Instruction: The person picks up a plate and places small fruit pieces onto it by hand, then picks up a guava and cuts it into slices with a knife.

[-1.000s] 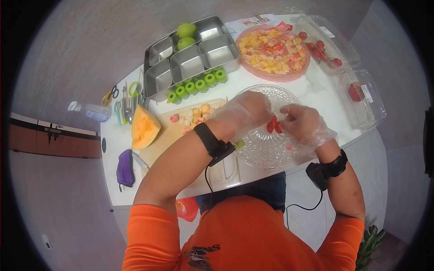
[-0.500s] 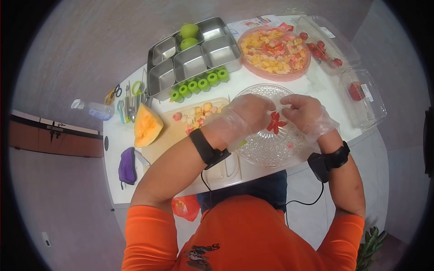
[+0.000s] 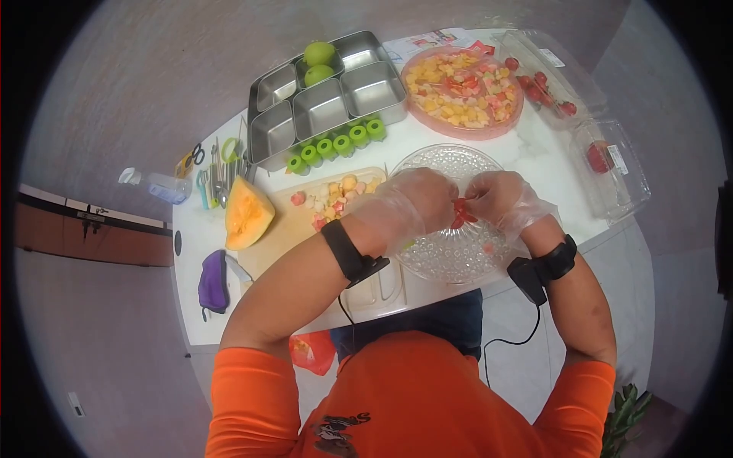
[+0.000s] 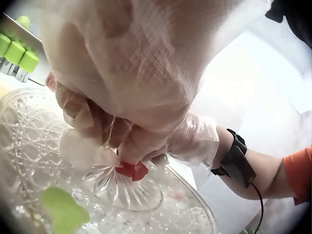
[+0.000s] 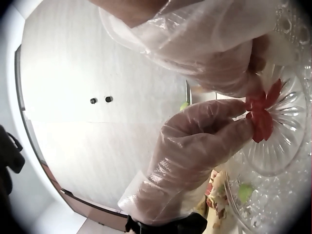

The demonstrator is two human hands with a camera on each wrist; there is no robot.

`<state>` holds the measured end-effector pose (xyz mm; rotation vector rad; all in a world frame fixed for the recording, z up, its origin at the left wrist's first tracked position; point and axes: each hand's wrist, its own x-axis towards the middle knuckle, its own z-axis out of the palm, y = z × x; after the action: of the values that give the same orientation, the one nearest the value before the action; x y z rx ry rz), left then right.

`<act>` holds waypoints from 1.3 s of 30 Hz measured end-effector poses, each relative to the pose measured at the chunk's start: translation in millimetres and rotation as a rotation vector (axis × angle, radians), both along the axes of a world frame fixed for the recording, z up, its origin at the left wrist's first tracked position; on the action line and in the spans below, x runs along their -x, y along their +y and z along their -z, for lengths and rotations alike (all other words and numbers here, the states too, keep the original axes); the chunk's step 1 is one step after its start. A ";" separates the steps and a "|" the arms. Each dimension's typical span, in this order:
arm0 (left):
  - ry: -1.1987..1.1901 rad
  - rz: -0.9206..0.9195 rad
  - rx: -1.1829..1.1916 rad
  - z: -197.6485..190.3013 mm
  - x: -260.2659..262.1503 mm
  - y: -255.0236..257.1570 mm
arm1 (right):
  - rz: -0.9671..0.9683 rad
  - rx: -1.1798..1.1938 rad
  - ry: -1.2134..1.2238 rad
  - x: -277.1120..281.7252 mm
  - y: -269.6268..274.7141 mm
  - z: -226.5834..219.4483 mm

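1. Pinching a red fruit piece [image 5: 262, 122], the gloved left hand [image 3: 427, 200] has its thumb and forefinger nearly together at the tips.
2. The gloved right hand [image 3: 498, 198] meets it there, fingers curled inward, gripping the same piece at its other side.
3. Both hands hold the piece above the middle of a clear patterned glass plate [image 3: 450, 267] on the worktop [image 3: 534, 164].
4. A green piece [image 4: 61, 214] and a small pink piece [image 3: 488, 249] lie on the plate.
5. Left of the plate, cut fruit [image 3: 336, 200] sits on a cutting board [image 3: 284, 225], beside a melon wedge [image 3: 248, 217].
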<state>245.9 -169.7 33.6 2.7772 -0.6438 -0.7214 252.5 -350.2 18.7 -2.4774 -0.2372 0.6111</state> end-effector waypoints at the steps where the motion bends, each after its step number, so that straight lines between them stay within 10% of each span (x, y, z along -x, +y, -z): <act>1: 0.006 0.002 -0.022 -1.1 0.0 0.8 | 0.000 0.001 -0.001 -1.2 -0.1 2.0; 39: 0.036 0.029 0.135 17.5 -14.7 4.3 | 0.102 -0.072 0.214 15.0 9.2 -14.0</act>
<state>260.6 -165.4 16.1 2.6314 -0.7004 -0.7054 237.5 -341.0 32.7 -2.3176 -0.0478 0.8027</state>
